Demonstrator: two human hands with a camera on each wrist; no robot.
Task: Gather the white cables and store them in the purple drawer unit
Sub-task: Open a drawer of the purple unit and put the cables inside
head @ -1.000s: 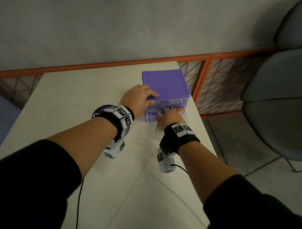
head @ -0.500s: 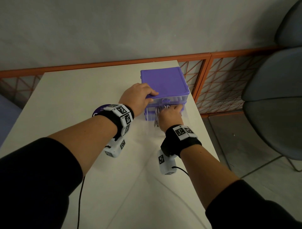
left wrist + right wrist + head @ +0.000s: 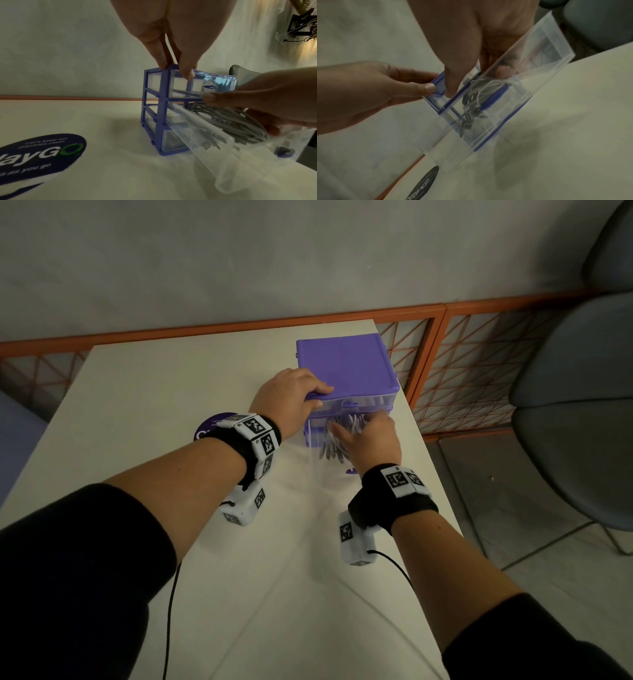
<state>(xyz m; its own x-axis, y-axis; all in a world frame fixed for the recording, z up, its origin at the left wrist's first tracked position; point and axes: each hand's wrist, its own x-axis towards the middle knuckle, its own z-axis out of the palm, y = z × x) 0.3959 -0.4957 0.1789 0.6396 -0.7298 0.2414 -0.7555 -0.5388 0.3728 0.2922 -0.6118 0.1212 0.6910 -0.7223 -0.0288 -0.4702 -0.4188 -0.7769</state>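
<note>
The purple drawer unit (image 3: 346, 368) stands at the white table's far right. My left hand (image 3: 294, 398) grips its front left top corner, fingers on the lid and thumb on the top drawer's front. The clear middle drawer (image 3: 205, 136) is pulled out and tilts down toward the table. A bundle of white cables (image 3: 229, 119) lies in it. My right hand (image 3: 370, 436) reaches into that drawer and holds the bundle between thumb and fingers. In the right wrist view the cables (image 3: 476, 97) show through the clear drawer wall. The drawer's purple knob (image 3: 283, 152) points toward me.
A round purple sticker (image 3: 212, 426) lies on the table (image 3: 171, 392) left of the unit. The table's right edge runs close beside the unit. Beyond it are an orange mesh railing (image 3: 445, 371) and a grey chair (image 3: 575, 405). Thin black cords hang from both wrist cameras.
My right hand has shifted slightly forward and to the right over the open drawer, and more of the cable bundle shows left of it. The left hand stays on the unit's corner.
</note>
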